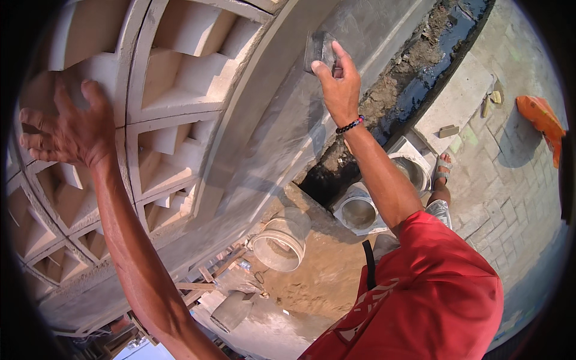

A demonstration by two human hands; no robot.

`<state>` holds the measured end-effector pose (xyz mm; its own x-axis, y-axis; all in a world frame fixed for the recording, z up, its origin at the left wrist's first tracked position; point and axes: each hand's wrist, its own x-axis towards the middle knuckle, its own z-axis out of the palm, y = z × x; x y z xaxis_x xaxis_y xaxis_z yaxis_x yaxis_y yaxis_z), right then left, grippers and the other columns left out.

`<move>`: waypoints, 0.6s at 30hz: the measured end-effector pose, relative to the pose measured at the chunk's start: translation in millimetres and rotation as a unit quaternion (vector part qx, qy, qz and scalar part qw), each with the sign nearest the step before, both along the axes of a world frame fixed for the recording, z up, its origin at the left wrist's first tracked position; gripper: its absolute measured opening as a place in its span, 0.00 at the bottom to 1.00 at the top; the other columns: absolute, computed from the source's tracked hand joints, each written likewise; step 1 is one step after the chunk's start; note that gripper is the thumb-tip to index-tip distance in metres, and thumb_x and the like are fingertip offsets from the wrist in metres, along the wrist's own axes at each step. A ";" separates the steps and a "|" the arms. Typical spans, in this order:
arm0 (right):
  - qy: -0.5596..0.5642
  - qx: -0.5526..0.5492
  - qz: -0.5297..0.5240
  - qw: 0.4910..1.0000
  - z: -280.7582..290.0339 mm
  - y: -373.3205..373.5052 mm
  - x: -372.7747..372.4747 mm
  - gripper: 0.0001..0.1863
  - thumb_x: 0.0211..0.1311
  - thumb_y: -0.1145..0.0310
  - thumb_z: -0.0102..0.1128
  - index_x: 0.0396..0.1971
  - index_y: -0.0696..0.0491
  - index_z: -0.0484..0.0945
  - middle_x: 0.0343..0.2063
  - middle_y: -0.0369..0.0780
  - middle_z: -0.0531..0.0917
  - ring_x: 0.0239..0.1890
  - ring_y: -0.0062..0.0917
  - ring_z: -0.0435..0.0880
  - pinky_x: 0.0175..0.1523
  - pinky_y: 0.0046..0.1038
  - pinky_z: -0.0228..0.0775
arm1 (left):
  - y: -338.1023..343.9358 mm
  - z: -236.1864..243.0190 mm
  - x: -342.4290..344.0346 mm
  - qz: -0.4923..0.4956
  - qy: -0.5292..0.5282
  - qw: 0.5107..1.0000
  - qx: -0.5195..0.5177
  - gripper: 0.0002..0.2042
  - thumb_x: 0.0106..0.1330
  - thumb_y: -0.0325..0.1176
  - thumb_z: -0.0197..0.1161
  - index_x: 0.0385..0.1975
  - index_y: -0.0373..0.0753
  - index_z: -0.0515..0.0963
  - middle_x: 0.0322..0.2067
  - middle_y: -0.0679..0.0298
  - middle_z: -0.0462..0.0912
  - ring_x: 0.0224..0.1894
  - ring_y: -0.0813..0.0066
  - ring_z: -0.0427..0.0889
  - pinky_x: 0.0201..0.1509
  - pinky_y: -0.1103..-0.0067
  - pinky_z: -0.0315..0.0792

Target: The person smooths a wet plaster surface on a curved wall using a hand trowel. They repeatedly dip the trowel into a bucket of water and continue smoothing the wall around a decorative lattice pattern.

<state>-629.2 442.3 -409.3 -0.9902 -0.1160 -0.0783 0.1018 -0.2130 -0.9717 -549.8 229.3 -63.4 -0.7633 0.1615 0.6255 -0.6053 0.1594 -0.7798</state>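
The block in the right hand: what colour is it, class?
Dark grey; the block shows best in the head view.

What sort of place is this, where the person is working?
Probably an outdoor building site beside a paved path: there is a lattice block wall, an open ditch with dark liquid, and a bucket near sandy ground.

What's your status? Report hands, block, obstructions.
Right hand: holding dark block at wall. Left hand: spread open at lattice. No obstruction visible beside block.
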 end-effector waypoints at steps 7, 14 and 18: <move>0.045 0.077 0.008 0.996 26.7 -28.1 37.5 0.36 0.49 0.59 0.63 0.59 0.58 0.65 0.41 0.48 0.72 0.46 0.38 0.73 0.52 0.34 0.65 | 9.2 2.5 -7.9 0.022 0.010 1.000 -0.016 0.23 0.57 0.58 0.52 0.52 0.62 0.76 0.65 0.46 0.51 0.66 0.30 0.40 0.64 0.46 0.35; 0.038 0.051 -0.014 0.998 4.6 -0.1 0.8 0.36 0.51 0.61 0.62 0.60 0.57 0.64 0.42 0.47 0.72 0.45 0.38 0.73 0.52 0.34 0.65 | 2.9 -4.8 -5.1 0.022 0.005 1.000 -0.002 0.23 0.58 0.58 0.51 0.52 0.62 0.75 0.65 0.46 0.50 0.65 0.30 0.40 0.64 0.46 0.35; 0.052 0.066 -0.085 0.993 20.4 -29.9 -8.4 0.37 0.50 0.62 0.63 0.61 0.57 0.63 0.42 0.47 0.71 0.47 0.38 0.72 0.52 0.34 0.65 | 6.3 -2.6 -11.1 0.005 0.007 1.000 0.000 0.23 0.57 0.58 0.51 0.52 0.62 0.75 0.65 0.46 0.50 0.66 0.30 0.39 0.64 0.46 0.35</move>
<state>-637.6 412.4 -388.9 -0.9981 0.0580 0.0225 -0.0276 -0.0890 -0.9956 -560.9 235.6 -66.0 -0.7566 0.1528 0.6357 -0.6173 0.1537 -0.7716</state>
